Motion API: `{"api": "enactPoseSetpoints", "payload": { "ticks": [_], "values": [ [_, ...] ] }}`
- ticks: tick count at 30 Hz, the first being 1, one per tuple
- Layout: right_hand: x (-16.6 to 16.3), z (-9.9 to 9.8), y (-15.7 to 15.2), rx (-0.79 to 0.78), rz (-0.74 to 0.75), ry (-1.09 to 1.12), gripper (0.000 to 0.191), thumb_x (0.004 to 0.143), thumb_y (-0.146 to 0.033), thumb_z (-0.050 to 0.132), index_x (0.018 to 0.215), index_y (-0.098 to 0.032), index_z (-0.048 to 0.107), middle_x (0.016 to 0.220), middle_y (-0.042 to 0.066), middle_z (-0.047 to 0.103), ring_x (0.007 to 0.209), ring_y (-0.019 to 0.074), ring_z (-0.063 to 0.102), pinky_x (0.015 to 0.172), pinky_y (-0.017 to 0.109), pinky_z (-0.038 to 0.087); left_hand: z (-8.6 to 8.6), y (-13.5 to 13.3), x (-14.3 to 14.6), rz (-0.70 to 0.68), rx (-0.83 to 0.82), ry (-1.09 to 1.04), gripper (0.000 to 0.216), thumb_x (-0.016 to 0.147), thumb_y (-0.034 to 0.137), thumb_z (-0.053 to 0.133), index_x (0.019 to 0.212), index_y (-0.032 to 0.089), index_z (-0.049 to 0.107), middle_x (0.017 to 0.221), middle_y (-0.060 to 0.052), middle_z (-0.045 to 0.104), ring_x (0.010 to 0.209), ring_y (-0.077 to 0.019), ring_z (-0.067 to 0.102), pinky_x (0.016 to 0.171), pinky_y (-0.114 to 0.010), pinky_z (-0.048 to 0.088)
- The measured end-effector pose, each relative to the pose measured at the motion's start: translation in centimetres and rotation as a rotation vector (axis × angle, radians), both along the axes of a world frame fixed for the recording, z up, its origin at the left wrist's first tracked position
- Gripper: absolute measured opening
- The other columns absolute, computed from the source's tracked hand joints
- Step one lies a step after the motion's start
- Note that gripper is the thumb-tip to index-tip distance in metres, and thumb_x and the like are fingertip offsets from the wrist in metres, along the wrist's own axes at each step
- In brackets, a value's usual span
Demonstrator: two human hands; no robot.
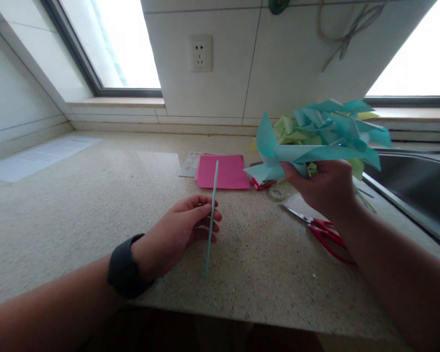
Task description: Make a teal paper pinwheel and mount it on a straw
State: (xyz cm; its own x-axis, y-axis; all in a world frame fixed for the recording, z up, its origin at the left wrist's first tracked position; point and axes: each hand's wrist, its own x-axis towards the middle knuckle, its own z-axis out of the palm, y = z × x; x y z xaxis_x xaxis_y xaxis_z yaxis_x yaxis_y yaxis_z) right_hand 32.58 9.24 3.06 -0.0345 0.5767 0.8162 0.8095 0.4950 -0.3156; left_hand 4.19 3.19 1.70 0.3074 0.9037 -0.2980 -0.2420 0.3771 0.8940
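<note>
Between the thumb and fingers of my left hand [183, 220], a thin pale blue-green stick [209, 249] stands nearly upright over the counter. My right hand [328, 188] is raised on the right and grips a light blue paper pinwheel [300, 153] by its folded blades; part of its fingers is hidden under the paper. Behind it lie more blue pinwheels [333, 117] and a yellow-green paper pinwheel [289, 129], overlapping. Below my right hand, red-handled scissors [315, 226] rest on the counter. Pink paper squares [223, 172] lie beyond my left hand.
A small red box [262, 185] and a roll of clear tape [277, 193] sit beside the pink paper. Printed white sheets [40, 154] lie at the far left. A steel sink [410, 186] borders the speckled counter [106, 205] on the right.
</note>
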Motion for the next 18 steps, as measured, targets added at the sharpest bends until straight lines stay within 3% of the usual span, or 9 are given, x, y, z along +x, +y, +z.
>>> {"api": "enactPoseSetpoints", "payload": {
  "ticks": [2, 7, 12, 18],
  "values": [
    [0.0, -0.1, 0.0, 0.000, -0.001, 0.004, 0.015, 0.078, -0.035, 0.073, 0.069, -0.024, 0.069, 0.066, 0.003, 0.072, 0.063, 0.0232, 0.068, 0.066, 0.040, 0.056, 0.1, -0.1, 0.1, 0.007, 0.005, 0.004, 0.003, 0.096, 0.017, 0.058, 0.099, 0.017, 0.059, 0.083, -0.003, 0.067, 0.067, -0.0129, 0.065, 0.062, -0.026, 0.056],
    [0.0, -0.1, 0.0, 0.002, -0.004, 0.005, 0.015, 0.077, -0.036, 0.073, 0.070, -0.023, 0.070, 0.068, 0.004, 0.074, 0.062, 0.0235, 0.069, 0.067, 0.041, 0.056, 0.1, -0.4, 0.0, 0.054, 0.095, 0.054, 0.039, 0.095, 0.021, 0.061, 0.131, 0.030, 0.048, 0.083, 0.000, 0.069, 0.068, -0.0144, 0.065, 0.060, -0.026, 0.057],
    [0.0, 0.1, 0.0, 0.004, 0.003, -0.014, 0.012, 0.078, -0.034, 0.073, 0.072, -0.024, 0.071, 0.067, 0.005, 0.073, 0.064, 0.0248, 0.070, 0.067, 0.041, 0.057, -0.7, -0.3, 0.0, -0.033, 0.241, 0.045, 0.019, 0.098, 0.027, 0.058, 0.117, 0.025, 0.061, 0.082, 0.000, 0.066, 0.069, -0.0132, 0.063, 0.056, -0.023, 0.055],
    [0.1, 0.0, 0.1, 0.019, -0.003, -0.011, 0.011, 0.078, -0.033, 0.072, 0.071, -0.024, 0.070, 0.067, 0.004, 0.074, 0.063, 0.0241, 0.070, 0.067, 0.041, 0.057, -1.6, 0.1, -0.5, -0.095, 0.587, 0.099, 0.018, 0.105, 0.028, 0.049, 0.118, 0.031, 0.061, 0.084, 0.003, 0.061, 0.064, -0.0078, 0.055, 0.050, -0.016, 0.045]
  ]
}}
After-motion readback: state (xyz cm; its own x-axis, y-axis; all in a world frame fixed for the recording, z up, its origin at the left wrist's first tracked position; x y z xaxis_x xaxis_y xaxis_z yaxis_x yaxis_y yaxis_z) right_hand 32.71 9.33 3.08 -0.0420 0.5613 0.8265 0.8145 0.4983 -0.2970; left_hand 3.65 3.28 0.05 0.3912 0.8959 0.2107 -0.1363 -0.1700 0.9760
